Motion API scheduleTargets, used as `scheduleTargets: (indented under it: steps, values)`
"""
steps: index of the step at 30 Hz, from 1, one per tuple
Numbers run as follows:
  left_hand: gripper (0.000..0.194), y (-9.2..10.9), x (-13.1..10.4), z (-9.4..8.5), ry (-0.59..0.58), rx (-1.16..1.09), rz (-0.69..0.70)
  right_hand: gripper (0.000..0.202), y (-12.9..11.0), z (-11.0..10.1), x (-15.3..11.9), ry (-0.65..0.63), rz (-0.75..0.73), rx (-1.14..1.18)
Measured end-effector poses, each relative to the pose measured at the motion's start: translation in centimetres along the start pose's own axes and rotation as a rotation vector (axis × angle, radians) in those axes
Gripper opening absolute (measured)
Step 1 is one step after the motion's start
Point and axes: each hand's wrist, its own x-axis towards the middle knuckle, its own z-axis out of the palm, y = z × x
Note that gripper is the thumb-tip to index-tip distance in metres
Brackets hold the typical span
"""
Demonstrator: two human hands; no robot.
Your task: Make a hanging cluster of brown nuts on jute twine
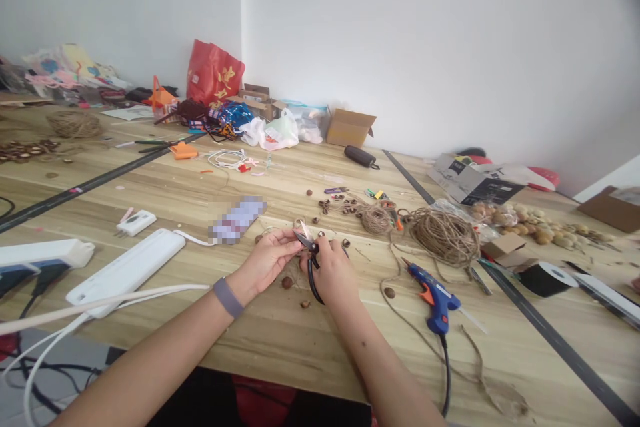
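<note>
Black-handled scissors [314, 263] are in my right hand [334, 273], near the middle of the table. Their blades are apart and point up and left, towards the fingertips of my left hand [270, 259]. Those fingertips are pinched together; what they hold is too small to make out. A grey-purple band circles my left wrist. Small brown nut-like pieces [287, 282] lie around and below both hands. A thin strand of twine [395, 307] runs over the table to the right of my right hand.
A blue glue gun [436, 297] with a black cord lies right of my hands, below a twine coil [443, 237]. At the left are a white power strip [127, 270] and cables. Boxes, bags and a red bag [213, 77] stand along the wall.
</note>
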Motion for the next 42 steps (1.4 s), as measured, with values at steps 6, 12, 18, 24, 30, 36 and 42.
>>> scheduleTargets:
  steps: [6, 12, 18, 24, 30, 36, 42]
  values:
    - [0.025, -0.1, 0.02, -0.01, -0.015, 0.033, 0.014, 0.018, -0.13, -0.19, -0.06, -0.014, 0.001, -0.003]
    - [0.024, -0.35, 0.09, -0.25, -0.002, 0.035, -0.001, 0.02, -0.22, -0.07, -0.12, 0.017, -0.028, 0.0]
    - [0.024, -0.26, -0.05, -0.19, 0.007, 0.065, 0.002, 0.019, -0.01, 0.43, -0.11, 0.04, -0.029, 0.001]
    - [0.025, -0.29, -0.13, -0.01, 0.024, 0.058, -0.011, 0.019, -0.16, 0.36, -0.22, 0.033, -0.012, 0.023]
    - [0.028, -0.7, -0.13, -0.04, 0.038, 0.066, 0.001, 0.015, -0.15, 0.34, -0.13, 0.026, -0.001, 0.042]
    - [0.025, -0.55, -0.19, 0.11, 0.035, 0.068, 0.025, 0.02, 0.01, 0.49, -0.15, 0.077, -0.045, 0.019]
    - [0.027, -0.55, -0.18, 0.15, 0.043, 0.056, 0.014, 0.021, 0.03, 0.6, -0.17, 0.059, -0.046, 0.01]
